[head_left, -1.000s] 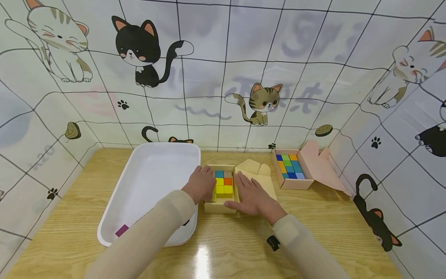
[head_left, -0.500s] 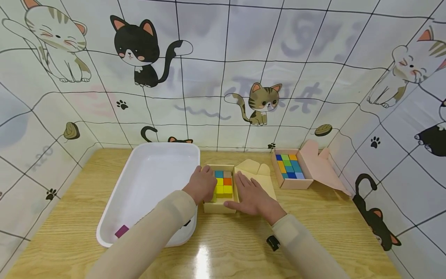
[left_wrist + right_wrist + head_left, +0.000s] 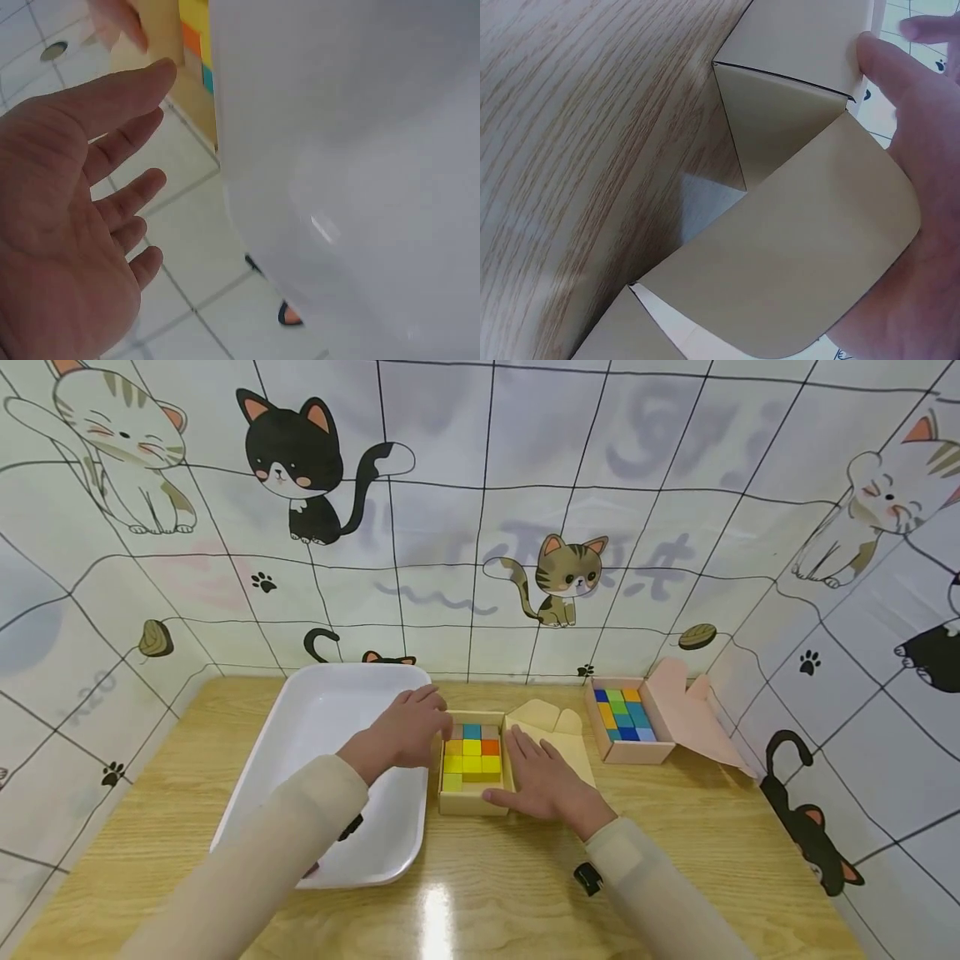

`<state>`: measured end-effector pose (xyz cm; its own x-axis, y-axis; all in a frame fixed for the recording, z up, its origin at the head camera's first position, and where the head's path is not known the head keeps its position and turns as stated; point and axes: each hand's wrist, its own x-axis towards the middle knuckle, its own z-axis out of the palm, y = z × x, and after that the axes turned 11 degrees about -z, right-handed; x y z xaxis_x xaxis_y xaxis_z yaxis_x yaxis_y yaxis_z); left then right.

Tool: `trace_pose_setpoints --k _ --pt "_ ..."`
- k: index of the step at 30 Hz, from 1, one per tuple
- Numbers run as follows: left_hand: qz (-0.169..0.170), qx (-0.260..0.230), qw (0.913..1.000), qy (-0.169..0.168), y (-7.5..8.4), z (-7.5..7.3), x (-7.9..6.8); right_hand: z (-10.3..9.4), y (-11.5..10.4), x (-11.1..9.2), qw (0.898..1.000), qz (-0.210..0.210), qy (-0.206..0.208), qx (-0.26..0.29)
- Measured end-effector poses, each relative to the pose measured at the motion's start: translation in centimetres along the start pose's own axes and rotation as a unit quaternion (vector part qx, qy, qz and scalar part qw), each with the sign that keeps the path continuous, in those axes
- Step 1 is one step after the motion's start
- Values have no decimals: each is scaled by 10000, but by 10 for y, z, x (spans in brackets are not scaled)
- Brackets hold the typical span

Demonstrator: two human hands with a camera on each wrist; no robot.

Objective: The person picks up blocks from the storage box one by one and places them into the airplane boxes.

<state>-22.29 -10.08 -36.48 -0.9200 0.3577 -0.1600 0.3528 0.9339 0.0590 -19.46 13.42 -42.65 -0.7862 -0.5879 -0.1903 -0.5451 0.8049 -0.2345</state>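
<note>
A pale yellow cardboard box (image 3: 474, 805) stands open, holding several toy blocks (image 3: 472, 765) in yellow, orange, blue and brown. A yellow-green block (image 3: 452, 782) lies in its front left corner. My left hand (image 3: 405, 728) hovers over the right rim of the white tray (image 3: 420, 847), just left of the box. Its fingers are loosely bent with nothing between them, as the left wrist view shows. My right hand (image 3: 543, 777) rests with straight fingers along the box's right side and opened lid (image 3: 577, 756). The right wrist view shows its thumb at the box edge beside a side flap (image 3: 780, 240).
Back right, a pink box (image 3: 637, 753) full of colored blocks stands with its lid (image 3: 693, 722) folded out to the right. In the tray, a purple block (image 3: 311, 870) is mostly hidden by my left sleeve. A cat-patterned wall covering (image 3: 450, 527) surrounds the wooden table (image 3: 510, 893).
My left hand has let go of the blocks and moved left off the box, uncovering its left column. My left sleeve now covers most of the purple block. The right hand stays put.
</note>
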Motion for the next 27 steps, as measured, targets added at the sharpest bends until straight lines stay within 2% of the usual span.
trace_pose_setpoints --k 3,7,10,13,19,27 --pt "69 -130 9995 280 -24 -9 -13 0 0 0 10000 -21 5 -2" --pt "32 -226 9986 475 -58 -15 -35 0 0 0 10000 -57 9 -9" --pt "-86 -205 9985 504 -81 -14 -52 0 0 -1 10000 -73 13 45" --pt "-120 -61 9989 453 -98 -7 -69 -1 -1 -1 9999 -67 -13 89" --pt "-20 -60 9998 202 -113 15 -100 -2 -1 -2 9999 -74 -8 117" --pt "145 -470 9983 -309 -115 42 -124 0 1 -1 9997 -159 88 171"
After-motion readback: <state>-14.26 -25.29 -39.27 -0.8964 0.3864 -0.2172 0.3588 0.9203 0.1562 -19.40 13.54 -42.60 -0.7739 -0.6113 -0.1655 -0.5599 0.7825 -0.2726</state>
